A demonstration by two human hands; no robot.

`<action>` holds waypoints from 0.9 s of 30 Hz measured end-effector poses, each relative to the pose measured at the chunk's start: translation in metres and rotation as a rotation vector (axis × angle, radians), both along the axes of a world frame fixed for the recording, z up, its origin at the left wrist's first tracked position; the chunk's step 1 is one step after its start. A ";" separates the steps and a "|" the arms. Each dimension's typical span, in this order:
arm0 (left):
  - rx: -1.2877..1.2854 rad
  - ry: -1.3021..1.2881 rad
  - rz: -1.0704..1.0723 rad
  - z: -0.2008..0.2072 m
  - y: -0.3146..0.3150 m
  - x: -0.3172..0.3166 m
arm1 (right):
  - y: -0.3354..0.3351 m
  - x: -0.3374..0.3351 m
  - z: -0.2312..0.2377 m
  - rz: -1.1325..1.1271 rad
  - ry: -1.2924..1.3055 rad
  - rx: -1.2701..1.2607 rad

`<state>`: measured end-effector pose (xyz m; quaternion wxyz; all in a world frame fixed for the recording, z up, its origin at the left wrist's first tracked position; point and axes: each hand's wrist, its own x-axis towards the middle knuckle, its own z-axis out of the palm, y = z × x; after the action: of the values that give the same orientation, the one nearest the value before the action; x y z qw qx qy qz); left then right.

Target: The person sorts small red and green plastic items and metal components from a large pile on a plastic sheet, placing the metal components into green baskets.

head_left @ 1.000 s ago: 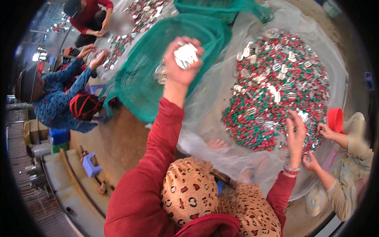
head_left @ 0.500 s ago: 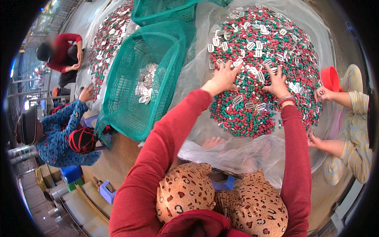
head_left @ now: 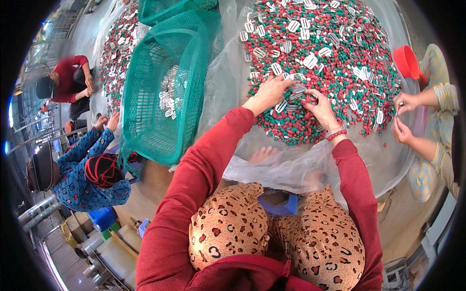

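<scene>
Before me lies a broad heap of small red, green and white pellets (head_left: 286,126), strewn with flat, oval, slotted pieces (head_left: 309,61) in white and clear. My left hand (head_left: 270,94) reaches into the near middle of the heap, its fingertips closed at a slotted oval piece (head_left: 299,89). Just to the right is my right hand (head_left: 321,110), thumb and forefinger curled toward each other low over the pellets. Whatever is between those fingers is too small to make out. The two hands nearly meet over a small cluster of slotted pieces.
Thin translucent sheeting (head_left: 218,104) lies under the heap. Left of it stands a green mesh-lined basket (head_left: 131,106) holding slotted pieces. A red scoop (head_left: 407,62) rests at the right. Another person's hands (head_left: 402,116) work there; two people sit beside a second heap (head_left: 114,58) at left.
My spread hands have drawn together and their fingers have curled in, with slotted pieces gathered between them. The co-worker's hands at right have come together. The whole view has shifted slightly.
</scene>
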<state>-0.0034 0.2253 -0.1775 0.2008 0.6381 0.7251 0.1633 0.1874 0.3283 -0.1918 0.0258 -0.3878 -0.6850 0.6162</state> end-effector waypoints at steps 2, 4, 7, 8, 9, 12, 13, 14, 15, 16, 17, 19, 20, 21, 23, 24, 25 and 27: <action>-0.018 -0.174 0.053 0.005 -0.015 -0.006 | -0.009 -0.009 0.039 -0.102 0.196 -0.500; -0.164 -0.408 0.210 0.032 -0.015 -0.003 | -0.006 -0.002 0.050 -0.126 0.297 -0.608; -0.189 -0.902 0.416 0.059 -0.024 -0.004 | -0.003 0.004 0.077 -0.187 0.385 -0.690; -0.189 -1.063 0.458 0.062 -0.027 -0.004 | -0.002 0.003 0.082 -0.213 0.402 -0.704; -0.189 -1.226 0.496 0.064 -0.028 -0.006 | 0.002 0.005 0.075 -0.168 0.377 -0.671; -0.293 -0.915 0.407 0.058 -0.029 -0.017 | 0.011 0.008 0.069 -0.151 0.233 -0.629; -0.256 -0.900 0.403 0.057 -0.030 -0.017 | 0.012 0.007 0.070 -0.107 0.175 -0.586; -0.217 -0.923 0.424 0.057 -0.029 -0.017 | 0.012 0.004 0.072 -0.076 0.156 -0.555; -0.180 -0.948 0.448 0.058 -0.030 -0.017 | 0.010 -0.001 0.076 -0.044 0.136 -0.526; -0.142 -0.971 0.472 0.058 -0.031 -0.018 | 0.007 -0.008 0.082 -0.012 0.116 -0.497; -0.117 -0.936 0.489 0.051 -0.033 -0.023 | 0.000 -0.016 0.088 -0.025 0.063 -0.355; -0.155 -0.852 0.506 0.049 -0.024 -0.024 | 0.007 -0.016 0.052 0.273 0.005 0.253; -0.174 -0.808 0.517 0.047 -0.021 -0.026 | 0.008 -0.017 0.037 0.424 -0.024 0.555; -0.156 -0.838 0.556 0.045 -0.024 -0.031 | -0.005 -0.023 0.039 0.477 0.047 0.786; -0.095 -1.134 0.556 0.055 -0.026 -0.034 | -0.019 -0.024 0.029 0.557 0.062 0.891; -0.065 -1.285 0.550 0.060 -0.026 -0.034 | -0.024 -0.024 0.031 0.591 0.022 0.950; -0.089 -1.406 0.524 0.066 -0.024 -0.034 | -0.021 -0.023 0.030 0.549 0.061 0.964; -0.040 -1.585 0.443 0.075 -0.024 -0.029 | -0.009 -0.019 0.025 0.495 0.033 0.935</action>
<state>-0.0325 0.2011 -0.1021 0.6278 0.1717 0.4800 0.5882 0.1684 0.3190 -0.1666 0.0605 -0.1517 -0.9572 0.2389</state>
